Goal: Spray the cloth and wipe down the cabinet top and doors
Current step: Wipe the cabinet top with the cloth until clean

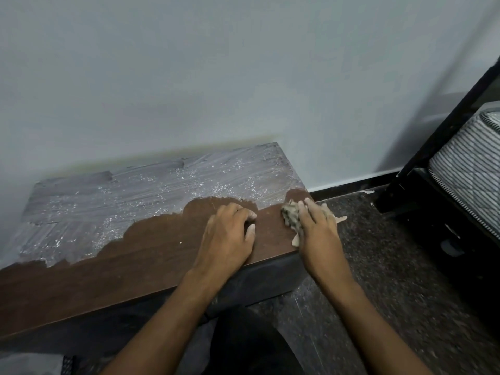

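Observation:
A low dark wooden cabinet top [151, 255] stands against the wall. Its far half is coated in grey-white dust with crumbs, and its near strip is bare brown wood. My right hand [316, 226] presses a crumpled, dusty beige cloth [290, 216] onto the top's right front corner, at the edge of the dusty area. My left hand [230, 234] rests on the brown strip just left of it, fingers curled against the wood with nothing in them. The cabinet's front face [259, 285] shows dark below the edge; the doors are mostly hidden. No spray bottle is in view.
A pale wall [216, 77] rises right behind the cabinet. Speckled dark floor [392, 266] lies to the right. A black bed frame [433, 147] with a striped mattress [470, 163] stands at the far right. My dark-clothed knee [249, 342] is below the cabinet.

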A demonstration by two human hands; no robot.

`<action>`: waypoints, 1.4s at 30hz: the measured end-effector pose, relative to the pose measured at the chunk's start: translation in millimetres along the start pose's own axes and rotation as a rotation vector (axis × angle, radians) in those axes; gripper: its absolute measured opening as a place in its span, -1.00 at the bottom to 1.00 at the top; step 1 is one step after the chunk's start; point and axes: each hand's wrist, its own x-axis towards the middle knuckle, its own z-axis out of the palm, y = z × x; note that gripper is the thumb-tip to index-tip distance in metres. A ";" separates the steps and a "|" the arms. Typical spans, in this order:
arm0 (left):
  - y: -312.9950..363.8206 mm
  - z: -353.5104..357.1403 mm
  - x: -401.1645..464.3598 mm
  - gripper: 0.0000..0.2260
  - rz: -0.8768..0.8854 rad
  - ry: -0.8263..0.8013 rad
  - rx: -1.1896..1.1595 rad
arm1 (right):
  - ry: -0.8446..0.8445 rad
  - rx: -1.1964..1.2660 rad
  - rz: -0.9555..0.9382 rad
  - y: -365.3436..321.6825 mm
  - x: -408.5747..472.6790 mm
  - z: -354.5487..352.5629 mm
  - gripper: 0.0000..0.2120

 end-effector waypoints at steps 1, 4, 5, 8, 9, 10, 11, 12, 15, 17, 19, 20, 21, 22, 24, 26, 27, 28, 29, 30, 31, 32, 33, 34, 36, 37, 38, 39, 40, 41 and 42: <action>0.2 -0.7 -0.3 -0.82 0.002 -0.001 0.004 | -0.005 -0.010 0.009 4.1 15.4 1.4 -0.40; -1.8 -5.3 -4.0 -0.82 -0.009 0.005 0.013 | -0.009 -0.007 0.052 11.2 45.3 4.5 -0.48; -3.3 -7.4 -5.9 -0.82 -0.015 0.011 0.012 | 0.000 -0.010 0.052 8.8 42.9 4.1 -0.49; -7.9 -12.7 -11.7 -0.82 -0.041 0.026 0.009 | 0.043 0.018 -0.018 -15.1 4.6 3.1 -0.48; -9.0 -13.7 -13.2 -0.82 -0.047 0.032 0.008 | 0.046 0.036 -0.076 -24.2 -12.0 4.1 -0.49; -9.7 -14.5 -14.8 -0.81 -0.054 0.037 0.005 | 0.035 0.055 -0.156 -31.4 -26.0 6.4 -0.49; -10.1 -15.5 -16.5 -0.81 -0.060 0.040 0.001 | 0.021 0.070 -0.227 -35.8 -35.3 7.4 -0.49; -10.6 -17.1 -18.7 -0.81 -0.064 0.044 -0.002 | 0.010 0.085 -0.266 -36.3 -37.8 6.9 -0.50; -15.0 -26.9 -30.3 -0.80 -0.078 0.050 0.001 | 0.034 0.064 -0.195 -33.8 -23.0 3.2 -0.52; -24.5 -36.9 -41.0 -0.80 -0.099 0.063 0.020 | 0.080 0.036 -0.178 -41.2 -16.7 10.8 -0.54; -40.4 -50.4 -52.5 -0.79 -0.145 0.111 0.045 | 0.093 0.042 -0.236 -59.9 -18.0 26.5 -0.55; -50.7 -57.7 -58.7 -0.79 -0.183 0.151 0.051 | 0.076 0.056 -0.280 -73.9 -20.6 33.6 -0.54; -61.5 -64.7 -64.6 -0.80 -0.226 0.187 0.055 | 0.053 0.069 -0.322 -89.8 -24.1 40.3 -0.52; -71.6 -71.4 -70.6 -0.81 -0.266 0.214 0.060 | 0.028 0.080 -0.360 -107.2 -28.0 46.5 -0.50; -87.3 -82.8 -83.7 -0.82 -0.309 0.235 0.076 | -0.031 0.096 -0.435 -147.0 -38.8 58.2 -0.50; -97.8 -93.4 -97.6 -0.83 -0.327 0.253 0.091 | -0.092 0.118 -0.504 -187.1 -50.4 70.8 -0.51; -103.1 -99.5 -105.2 -0.83 -0.344 0.277 0.098 | -0.114 0.136 -0.529 -205.8 -55.5 77.2 -0.51; -109.6 -105.9 -113.2 -0.83 -0.374 0.313 0.104 | -0.130 0.155 -0.553 -223.0 -59.9 82.4 -0.51; -117.9 -113.2 -122.0 -0.83 -0.418 0.357 0.109 | -0.145 0.172 -0.579 -240.7 -64.5 87.9 -0.51; -127.2 -120.5 -131.1 -0.82 -0.467 0.402 0.116 | -0.162 0.185 -0.602 -258.4 -69.4 92.5 -0.51; -136.8 -127.3 -139.8 -0.80 -0.512 0.441 0.130 | -0.179 0.197 -0.625 -275.7 -74.5 96.5 -0.51; -146.9 -133.7 -148.0 -0.79 -0.551 0.475 0.146 | -0.196 0.205 -0.652 -293.0 -79.2 100.3 -0.52; -155.1 -139.8 -155.2 -0.77 -0.589 0.499 0.161 | -0.209 0.205 -0.682 -308.5 -83.5 103.7 -0.53; -161.3 -145.4 -161.1 -0.78 -0.627 0.513 0.169 | -0.226 0.197 -0.711 -321.1 -86.8 106.6 -0.53; -168.0 -154.0 -168.2 -0.79 -0.696 0.517 0.170 | -0.257 0.192 -0.760 -333.8 -89.3 110.4 -0.52; -169.6 -156.6 -169.4 -0.80 -0.710 0.511 0.167 | -0.268 0.200 -0.786 -333.3 -88.4 109.5 -0.51; -170.5 -157.6 -169.3 -0.81 -0.704 0.505 0.167 | -0.280 0.206 -0.811 -328.2 -86.7 106.0 -0.49; -170.8 -157.4 -168.2 -0.82 -0.685 0.495 0.170 | -0.289 0.203 -0.826 -318.7 -84.1 102.8 -0.47; -170.6 -156.0 -167.0 -0.82 -0.666 0.483 0.174 | -0.287 0.194 -0.823 -305.4 -80.7 99.5 -0.45; -170.6 -154.9 -166.1 -0.81 -0.650 0.476 0.171 | -0.272 0.184 -0.802 -289.4 -76.4 96.1 -0.43; -171.3 -154.5 -166.4 -0.80 -0.643 0.483 0.159 | -0.247 0.178 -0.769 -272.3 -71.7 92.5 -0.43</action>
